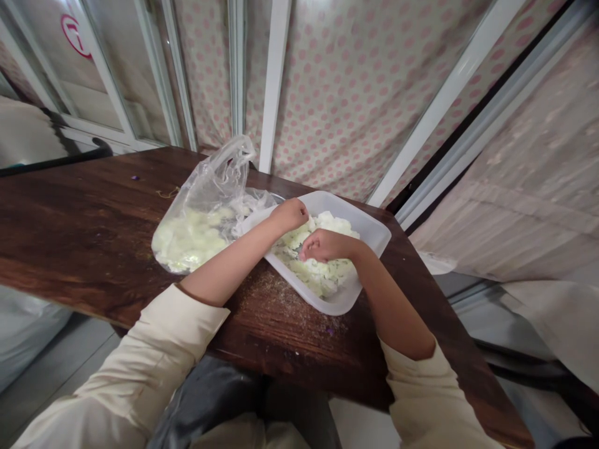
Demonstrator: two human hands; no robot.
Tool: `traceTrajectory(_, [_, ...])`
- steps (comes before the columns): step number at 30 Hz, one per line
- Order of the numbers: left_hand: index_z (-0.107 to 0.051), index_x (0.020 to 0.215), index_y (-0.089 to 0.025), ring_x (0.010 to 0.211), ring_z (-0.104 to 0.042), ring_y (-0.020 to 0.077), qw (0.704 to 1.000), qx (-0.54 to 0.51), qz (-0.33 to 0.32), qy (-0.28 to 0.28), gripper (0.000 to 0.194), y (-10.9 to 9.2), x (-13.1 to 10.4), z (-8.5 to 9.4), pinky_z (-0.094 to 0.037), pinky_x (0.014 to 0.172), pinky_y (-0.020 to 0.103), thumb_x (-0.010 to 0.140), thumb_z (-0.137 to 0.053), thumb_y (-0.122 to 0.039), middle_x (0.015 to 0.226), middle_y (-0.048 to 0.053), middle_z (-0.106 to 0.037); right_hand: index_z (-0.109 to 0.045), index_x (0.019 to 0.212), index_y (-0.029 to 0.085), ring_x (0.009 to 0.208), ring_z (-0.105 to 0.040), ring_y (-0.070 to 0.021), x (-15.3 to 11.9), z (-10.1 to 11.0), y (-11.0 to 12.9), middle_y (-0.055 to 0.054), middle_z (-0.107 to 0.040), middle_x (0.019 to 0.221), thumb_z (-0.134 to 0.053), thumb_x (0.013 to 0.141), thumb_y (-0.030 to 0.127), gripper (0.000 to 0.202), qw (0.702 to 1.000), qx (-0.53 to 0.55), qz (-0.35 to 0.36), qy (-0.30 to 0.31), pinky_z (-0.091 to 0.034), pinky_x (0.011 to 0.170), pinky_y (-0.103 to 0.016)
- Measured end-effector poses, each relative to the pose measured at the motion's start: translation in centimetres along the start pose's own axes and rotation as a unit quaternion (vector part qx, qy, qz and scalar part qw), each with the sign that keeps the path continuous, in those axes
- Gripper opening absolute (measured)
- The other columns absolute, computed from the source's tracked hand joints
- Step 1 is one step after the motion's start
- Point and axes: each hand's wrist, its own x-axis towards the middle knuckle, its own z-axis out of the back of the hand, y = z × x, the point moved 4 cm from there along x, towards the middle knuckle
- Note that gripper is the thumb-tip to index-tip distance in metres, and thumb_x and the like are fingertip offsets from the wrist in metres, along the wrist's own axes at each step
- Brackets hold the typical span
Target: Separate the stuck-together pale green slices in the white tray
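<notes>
A white plastic tub (374,227) sits on the dark wooden table, with many small pale yellow-green pieces (322,274) in it; their exact kind is unclear. My left hand (291,215) is curled into a fist over the tub's far left part. Lower and to its right, my right hand (322,245) is bent down among the pieces with its fingers drawn together. Whatever either hand holds is hidden by the fingers. Left of the tub stands a clear plastic bag (191,234) with similar pale, rounder pieces inside.
Fine pale crumbs (276,305) lie scattered on the table (93,212) in front of the tub. A dotted curtain (346,93) hangs behind white frame bars at the far edge. Another plastic bag (28,330) is at the lower left, below the tabletop.
</notes>
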Motion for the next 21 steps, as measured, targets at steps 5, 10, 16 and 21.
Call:
traceTrajectory(5, [-0.066,0.075,-0.014,0.069,-0.055,0.0147,1.0,0.015,-0.002,0.008,0.022,0.2,0.1,-0.1,-0.037,0.062,0.024,0.063,-0.055,-0.029,0.075,0.006,-0.065,-0.059,0.093,0.015,0.034,-0.037,-0.006,-0.7,-1.5,-1.0,0.006,-0.05,0.043,-0.065,0.06,0.042,0.042,0.976,0.006,-0.103,0.192,-0.027,0.038,-0.02])
traceTrajectory(10, [-0.064,0.075,-0.014,0.063,-0.052,0.0131,1.0,-0.003,-0.004,0.031,0.024,0.4,0.1,-0.6,-0.036,0.058,0.023,0.061,-0.06,-0.033,0.07,0.004,-0.062,-0.059,0.083,0.016,0.038,-0.042,-0.0067,-0.6,-1.5,-1.6,0.006,-0.051,0.046,-0.07,0.054,0.04,0.04,0.974,-0.001,-0.109,0.198,-0.029,0.04,-0.02])
traceTrajectory(16, [-0.063,0.079,-0.015,0.067,-0.052,0.0134,0.999,-0.038,-0.004,-0.008,0.036,0.3,0.2,-0.2,-0.037,0.061,0.024,0.06,-0.061,-0.045,0.08,0.005,-0.061,-0.061,0.069,0.014,0.046,-0.039,-0.0051,-0.2,-1.5,-1.2,0.006,-0.05,0.05,-0.067,0.058,0.034,0.023,0.978,-0.006,-0.014,0.206,-0.03,0.045,-0.019])
traceTrajectory(21, [-0.063,0.076,-0.015,0.066,-0.052,0.013,0.999,-0.034,-0.011,-0.013,0.032,0.0,0.0,0.0,-0.037,0.061,0.024,0.065,-0.057,-0.044,0.078,0.005,-0.063,-0.057,0.067,0.016,0.05,-0.042,-0.0068,-0.1,-0.8,-0.6,0.004,-0.051,0.055,-0.06,0.068,0.033,0.017,0.991,0.016,0.037,0.13,-0.033,0.048,-0.021])
